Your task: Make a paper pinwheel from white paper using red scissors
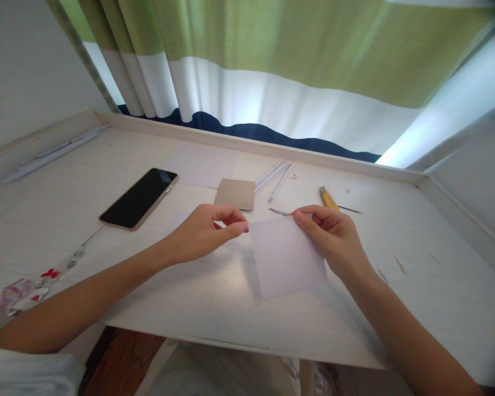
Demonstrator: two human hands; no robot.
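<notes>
A small square sheet of white paper (pixel 289 258) hangs above the table, tilted towards me. My left hand (pixel 208 231) is closed in a pinch at its upper left corner. Thumb and fingers of my right hand (pixel 334 236) grip the upper right edge. Just behind the sheet lies a thin pointed metal blade (pixel 278 211), its other end hidden by the paper and my right hand. Beyond my left hand is a square of brown cardboard (pixel 235 193). A yellow utility knife (pixel 329 198) rests past my right fingers, partly covered by them.
A black-screened phone (pixel 139 198) with a beaded charm strap (pixel 41 286) lies on the left. Folded paper strips (pixel 274 176) and a larger white sheet (pixel 202 164) are farther back. A raised ledge (pixel 256 147) borders the white table (pixel 214 313), before a striped curtain (pixel 272 60).
</notes>
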